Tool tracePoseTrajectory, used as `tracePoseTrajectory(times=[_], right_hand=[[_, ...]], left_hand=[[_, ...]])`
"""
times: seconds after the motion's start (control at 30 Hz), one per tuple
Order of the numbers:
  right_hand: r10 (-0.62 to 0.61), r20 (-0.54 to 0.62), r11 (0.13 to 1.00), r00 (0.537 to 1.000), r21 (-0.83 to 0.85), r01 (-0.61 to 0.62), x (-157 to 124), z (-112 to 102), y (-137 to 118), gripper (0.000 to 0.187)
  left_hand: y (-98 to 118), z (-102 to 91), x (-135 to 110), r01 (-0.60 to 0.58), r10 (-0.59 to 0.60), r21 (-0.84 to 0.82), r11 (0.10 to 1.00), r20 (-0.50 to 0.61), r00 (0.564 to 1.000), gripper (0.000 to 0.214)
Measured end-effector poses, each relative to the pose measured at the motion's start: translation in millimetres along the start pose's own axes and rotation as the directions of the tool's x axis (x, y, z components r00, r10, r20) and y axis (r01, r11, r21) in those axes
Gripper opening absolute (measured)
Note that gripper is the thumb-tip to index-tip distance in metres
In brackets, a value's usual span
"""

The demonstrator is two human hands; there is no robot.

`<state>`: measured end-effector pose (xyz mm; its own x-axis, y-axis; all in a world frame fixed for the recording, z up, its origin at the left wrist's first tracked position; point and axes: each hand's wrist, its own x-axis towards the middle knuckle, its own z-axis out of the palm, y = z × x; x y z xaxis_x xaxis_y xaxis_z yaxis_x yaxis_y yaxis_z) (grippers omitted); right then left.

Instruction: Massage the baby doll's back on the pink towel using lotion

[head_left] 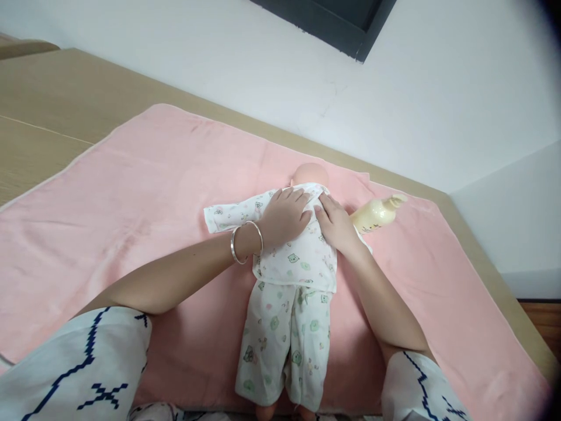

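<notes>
A baby doll [310, 173] lies stretched out on a pink blanket, its head at the far end and its feet toward me. It wears a white printed top [298, 263] and matching trousers [284, 345]. My left hand [287, 215], with silver bangles on the wrist, rests flat on the upper part of the top, fingers extended. On the other side of the chest, my right hand [336, 221] lies on the cloth with its fingers stretched toward the collar. The doll's right-hand sleeve is mostly hidden behind my right hand and forearm.
A pale yellow pump bottle [376, 214] lies tilted just right of my right hand. The pink blanket [166, 175] covers much of a wooden table [48, 93]. Behind stands a white wall [421, 105] with a dark frame [346, 29].
</notes>
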<state>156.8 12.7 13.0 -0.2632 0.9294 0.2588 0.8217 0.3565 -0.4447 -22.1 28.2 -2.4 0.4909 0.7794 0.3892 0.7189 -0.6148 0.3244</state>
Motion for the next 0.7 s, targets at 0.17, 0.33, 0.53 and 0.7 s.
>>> tracePoseTrajectory(times=[0.17, 0.33, 0.53, 0.7], right_hand=[[0.010, 0.017, 0.993, 1.000, -0.114, -0.008, -24, 4, -33, 0.055], [0.008, 0.009, 0.997, 1.000, -0.075, -0.007, -17, 4, -23, 0.051], [0.054, 0.007, 0.996, 0.999, -0.073, -0.053, -3, 9, -4, 0.049], [0.046, 0.022, 0.979, 0.999, -0.199, -0.041, -31, 11, -40, 0.055]], left_hand=[[-18, 3.5, 15, 0.087, -0.086, -0.007, 0.996, 0.058, 0.995, 0.044], [1, 0.5, 2, 0.042, -0.043, 0.040, 0.998, 0.040, 0.998, 0.046], [22, -4.9, -14, 0.000, -0.002, 0.057, 0.998, 0.023, 1.000, 0.049], [-5, -3.0, 7, 0.060, -0.062, 0.037, 0.997, 0.054, 0.997, 0.042]])
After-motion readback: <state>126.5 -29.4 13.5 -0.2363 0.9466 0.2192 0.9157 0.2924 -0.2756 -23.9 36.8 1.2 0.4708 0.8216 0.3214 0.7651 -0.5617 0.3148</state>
